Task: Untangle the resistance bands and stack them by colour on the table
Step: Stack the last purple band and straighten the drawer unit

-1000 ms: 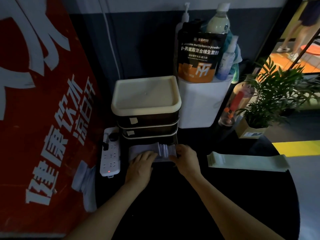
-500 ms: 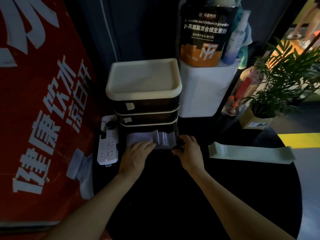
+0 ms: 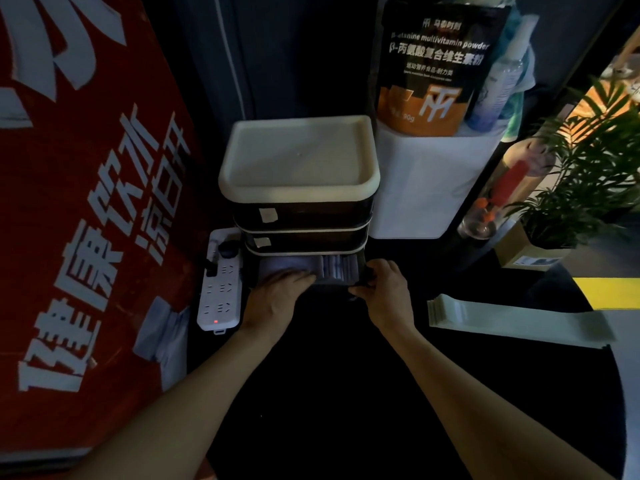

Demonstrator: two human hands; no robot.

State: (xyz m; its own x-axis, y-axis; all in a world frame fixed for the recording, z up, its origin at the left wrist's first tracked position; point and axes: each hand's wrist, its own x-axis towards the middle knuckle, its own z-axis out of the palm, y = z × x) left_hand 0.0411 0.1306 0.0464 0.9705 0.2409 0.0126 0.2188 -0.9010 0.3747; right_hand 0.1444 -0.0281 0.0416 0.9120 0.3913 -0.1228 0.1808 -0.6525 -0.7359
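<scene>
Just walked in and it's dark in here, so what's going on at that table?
A person is sorting resistance bands. Both hands are at the pulled-out bottom drawer of a small stacked drawer unit: the left hand rests on pale purple bands inside it, and the right hand holds the drawer's right front corner. A stack of pale green bands already lies on the black table.

Pale lilac bands, pale green bands, black table.

A round black table carries a white power strip at far left, a dark stacked drawer unit beside it, and pale green flat bands at right
</scene>
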